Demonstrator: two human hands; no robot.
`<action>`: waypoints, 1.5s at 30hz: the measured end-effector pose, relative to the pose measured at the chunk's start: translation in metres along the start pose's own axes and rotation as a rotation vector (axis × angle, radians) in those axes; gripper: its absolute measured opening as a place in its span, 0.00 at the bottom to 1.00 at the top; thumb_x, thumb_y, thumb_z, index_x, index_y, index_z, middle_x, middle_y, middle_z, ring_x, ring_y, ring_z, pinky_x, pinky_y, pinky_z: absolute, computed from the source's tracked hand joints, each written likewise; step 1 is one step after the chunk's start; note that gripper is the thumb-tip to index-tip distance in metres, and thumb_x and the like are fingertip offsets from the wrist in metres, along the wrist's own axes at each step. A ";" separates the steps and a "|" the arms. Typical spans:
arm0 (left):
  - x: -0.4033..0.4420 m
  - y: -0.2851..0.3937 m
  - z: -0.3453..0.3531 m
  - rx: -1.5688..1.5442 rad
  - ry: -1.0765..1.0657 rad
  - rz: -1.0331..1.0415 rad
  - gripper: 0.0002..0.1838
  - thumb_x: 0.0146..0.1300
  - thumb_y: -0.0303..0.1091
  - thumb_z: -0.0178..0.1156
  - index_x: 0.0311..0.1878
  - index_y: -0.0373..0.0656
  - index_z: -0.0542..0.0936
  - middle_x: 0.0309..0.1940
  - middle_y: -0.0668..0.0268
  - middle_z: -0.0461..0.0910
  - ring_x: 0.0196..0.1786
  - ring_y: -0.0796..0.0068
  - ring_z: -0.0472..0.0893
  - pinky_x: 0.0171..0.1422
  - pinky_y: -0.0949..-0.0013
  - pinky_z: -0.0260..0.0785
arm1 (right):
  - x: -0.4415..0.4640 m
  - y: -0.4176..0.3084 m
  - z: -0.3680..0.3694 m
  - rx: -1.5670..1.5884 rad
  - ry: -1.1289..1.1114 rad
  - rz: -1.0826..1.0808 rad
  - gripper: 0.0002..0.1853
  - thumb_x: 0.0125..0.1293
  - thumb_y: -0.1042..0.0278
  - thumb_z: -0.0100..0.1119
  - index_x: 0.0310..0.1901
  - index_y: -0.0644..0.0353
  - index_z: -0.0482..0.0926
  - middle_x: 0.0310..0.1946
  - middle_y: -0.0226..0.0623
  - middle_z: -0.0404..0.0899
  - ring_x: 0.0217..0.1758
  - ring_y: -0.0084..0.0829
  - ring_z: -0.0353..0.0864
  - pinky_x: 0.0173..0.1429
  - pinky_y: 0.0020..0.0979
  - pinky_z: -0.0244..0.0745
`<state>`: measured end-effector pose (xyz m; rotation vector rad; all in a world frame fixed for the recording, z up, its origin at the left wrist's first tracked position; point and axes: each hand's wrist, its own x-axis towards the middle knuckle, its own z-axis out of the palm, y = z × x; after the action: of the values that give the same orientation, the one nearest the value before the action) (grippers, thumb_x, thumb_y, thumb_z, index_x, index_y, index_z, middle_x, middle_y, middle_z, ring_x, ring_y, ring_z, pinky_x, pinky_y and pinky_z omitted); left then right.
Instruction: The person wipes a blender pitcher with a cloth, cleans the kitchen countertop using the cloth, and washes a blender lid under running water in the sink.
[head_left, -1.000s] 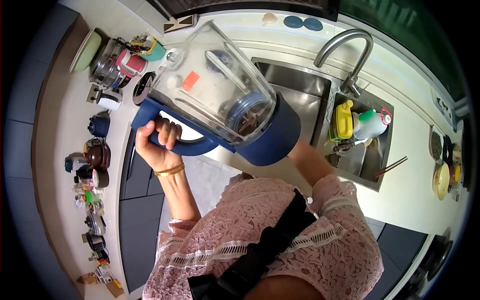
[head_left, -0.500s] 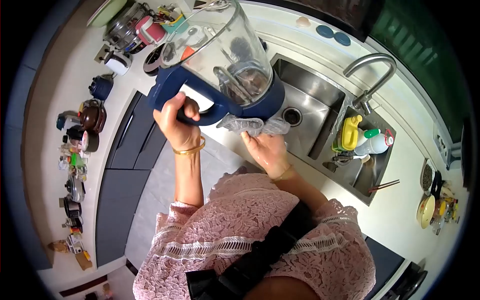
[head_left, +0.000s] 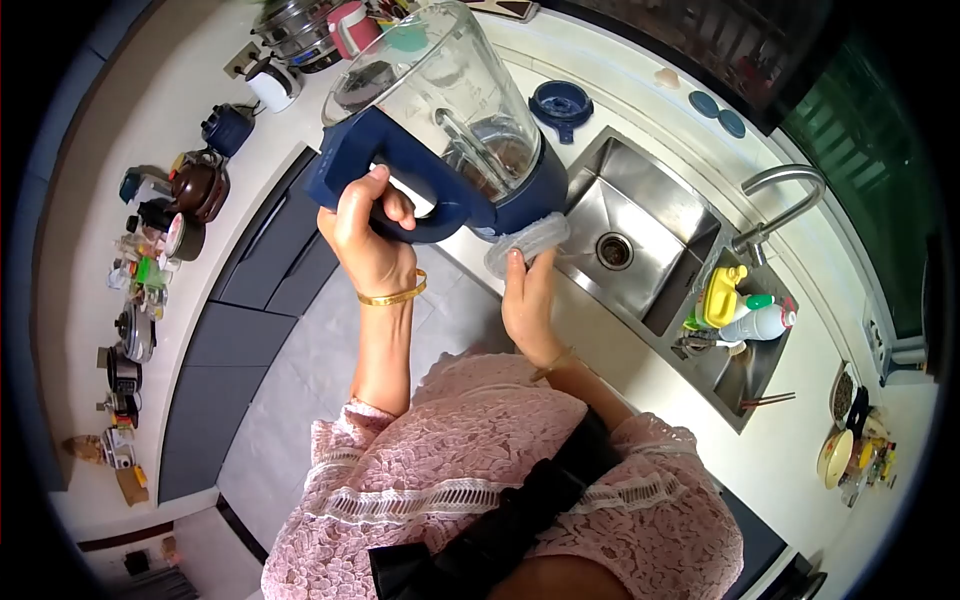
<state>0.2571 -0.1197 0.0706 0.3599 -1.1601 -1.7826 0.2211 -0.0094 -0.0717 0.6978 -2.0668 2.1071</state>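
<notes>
On the left, grey drawers [head_left: 255, 245] end at the edge of the white counter [head_left: 640, 365], and the grey floor [head_left: 300, 370] opens out between them and the person. The left hand [head_left: 372, 225] is above that edge, fingers curled round the dark blue handle of the blender jug [head_left: 485, 110] in a closed hold. The jug is tilted, its open mouth toward the far left and its blue base toward the near right, close to the sink's near-left corner. The right hand [head_left: 530, 295] is partly closed, fingertips pinching a greyish, translucent cloth [head_left: 528, 245] against the base. To the right, the faucet [head_left: 800, 180] is well apart from both hands.

Along the left counter are a brown pot [head_left: 200, 190], a blue appliance [head_left: 228, 130] and a white kettle [head_left: 272, 84]. A blue ring-shaped part [head_left: 562, 108] rests on the far counter, just beside the steel sink basin [head_left: 600, 205]. The smaller basin [head_left: 755, 365] holds a yellow bottle [head_left: 722, 296]; chopsticks [head_left: 770, 400] lie across its right rim.

Compared with half a second ago, the right hand stands more upright and the cloth is gathered at the base's near-right side instead of spread below it. The blue part, mostly hidden then, now shows whole. The left hand keeps its hold.
</notes>
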 end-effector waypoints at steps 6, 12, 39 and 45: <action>-0.010 0.013 -0.001 0.032 -0.129 0.081 0.09 0.43 0.24 0.51 0.29 0.27 0.72 0.09 0.64 0.64 0.09 0.75 0.62 0.15 0.76 0.56 | 0.076 0.019 -0.007 -0.062 0.010 -0.093 0.18 0.64 0.63 0.35 0.48 0.69 0.64 0.43 0.54 0.68 0.45 0.48 0.67 0.49 0.38 0.60; -0.007 0.024 0.006 0.203 -0.155 0.139 0.06 0.46 0.28 0.51 0.20 0.37 0.67 0.09 0.67 0.61 0.12 0.77 0.59 0.17 0.76 0.52 | 0.056 0.018 0.018 0.057 0.096 -0.094 0.22 0.63 0.66 0.38 0.55 0.70 0.58 0.55 0.57 0.58 0.58 0.50 0.57 0.60 0.39 0.52; 0.038 0.029 -0.041 -0.252 -0.090 -0.201 0.10 0.49 0.34 0.49 0.16 0.46 0.61 0.06 0.74 0.58 0.09 0.80 0.58 0.24 0.75 0.54 | 0.055 0.018 0.058 2.099 -0.678 0.783 0.15 0.61 0.68 0.44 0.49 0.60 0.69 0.48 0.39 0.71 0.54 0.34 0.67 0.59 0.36 0.62; 0.031 0.027 -0.056 -0.093 -0.005 -0.010 0.11 0.49 0.33 0.47 0.15 0.44 0.61 0.07 0.71 0.58 0.10 0.79 0.57 0.23 0.74 0.51 | 0.055 0.030 0.055 1.776 -0.413 1.262 0.14 0.62 0.67 0.40 0.44 0.64 0.71 0.46 0.39 0.72 0.49 0.36 0.70 0.54 0.45 0.64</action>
<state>0.2934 -0.1792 0.0715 0.3072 -1.0768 -1.8399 0.1747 -0.0781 -0.0793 -0.5022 0.3800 4.4024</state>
